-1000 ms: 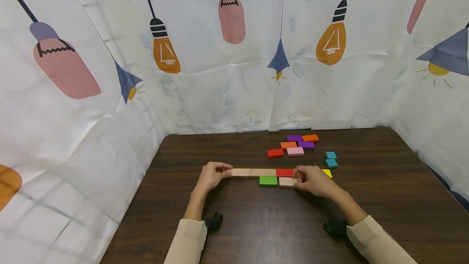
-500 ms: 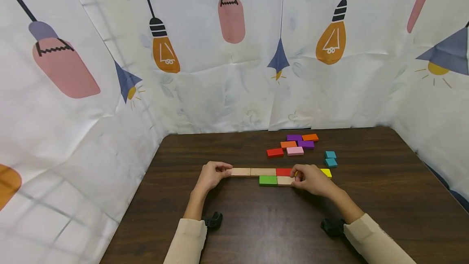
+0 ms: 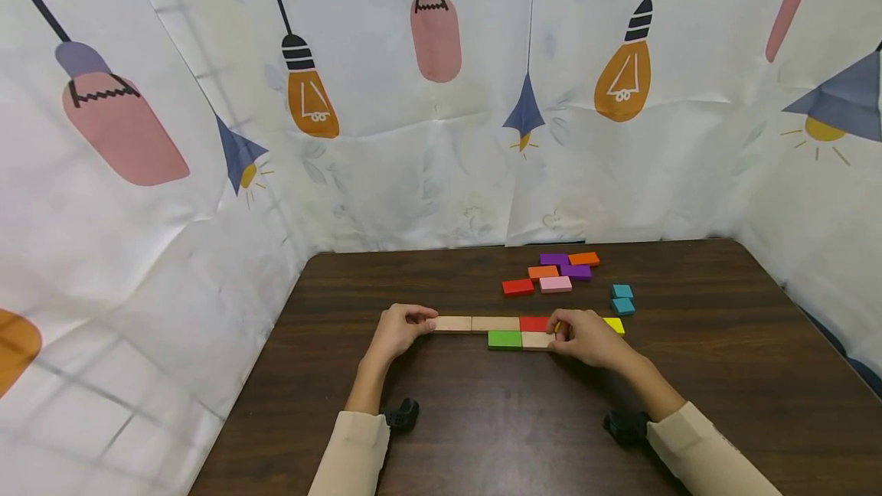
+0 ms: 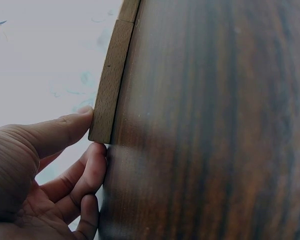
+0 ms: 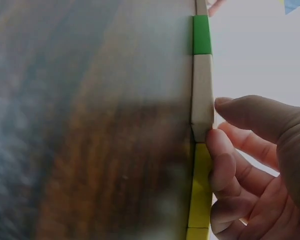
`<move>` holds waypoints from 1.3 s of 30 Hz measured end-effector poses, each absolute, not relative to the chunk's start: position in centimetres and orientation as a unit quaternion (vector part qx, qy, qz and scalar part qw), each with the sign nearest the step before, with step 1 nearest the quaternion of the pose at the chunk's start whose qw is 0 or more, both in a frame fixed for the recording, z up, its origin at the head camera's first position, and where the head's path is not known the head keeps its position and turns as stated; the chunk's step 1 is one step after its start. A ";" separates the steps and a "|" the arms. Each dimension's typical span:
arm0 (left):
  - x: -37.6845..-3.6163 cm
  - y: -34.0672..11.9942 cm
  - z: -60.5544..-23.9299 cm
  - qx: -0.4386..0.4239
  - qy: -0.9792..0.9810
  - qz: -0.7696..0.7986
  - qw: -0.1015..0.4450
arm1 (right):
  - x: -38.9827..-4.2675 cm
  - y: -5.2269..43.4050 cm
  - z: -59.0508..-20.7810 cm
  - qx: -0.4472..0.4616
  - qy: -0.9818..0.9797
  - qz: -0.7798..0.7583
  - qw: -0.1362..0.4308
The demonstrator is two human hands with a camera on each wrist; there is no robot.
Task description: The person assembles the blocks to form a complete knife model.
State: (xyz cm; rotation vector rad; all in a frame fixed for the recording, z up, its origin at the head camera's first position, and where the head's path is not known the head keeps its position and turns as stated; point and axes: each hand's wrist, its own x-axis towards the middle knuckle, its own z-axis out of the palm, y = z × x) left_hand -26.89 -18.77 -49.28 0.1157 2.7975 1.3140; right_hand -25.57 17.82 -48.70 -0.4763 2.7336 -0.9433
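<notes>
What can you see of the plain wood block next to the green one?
The wood block is a flat, unpainted, pale rectangular piece with rounded edges, lying flat on the table. Its left end abuts the green block; it sits in front of the red block. The right hand pinches its right end, thumb on one side.

place: makeshift recording booth, not a lived-in room
walls: white sheet (image 3: 427,174) printed with cartoon bulbs, hung round my table on three sides
surface: dark wood-grain table (image 3: 482,419)
props: coloured wooden blocks (image 3: 561,272)
</notes>
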 end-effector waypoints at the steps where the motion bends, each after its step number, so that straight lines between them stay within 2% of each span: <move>1: -26.9 -18.8 -49.3 0.037 0.904 0.425 0.025 | -25.6 17.9 -48.6 -0.161 0.928 -0.321 0.104; 11: -26.9 -18.8 -49.3 0.037 0.906 0.422 0.023 | -27.7 19.8 -47.3 -0.180 0.911 -0.369 0.039; 16: -26.8 -18.8 -49.3 0.040 0.906 0.421 0.021 | -29.7 21.1 -47.6 -0.168 0.898 -0.407 0.027; 25: -26.8 -19.0 -49.5 0.046 0.907 0.418 0.018 | -32.7 22.5 -49.0 -0.134 0.894 -0.422 0.075; 39: -26.8 -18.9 -49.3 0.046 0.904 0.424 0.018 | -33.9 22.5 -48.7 -0.125 0.906 -0.387 0.116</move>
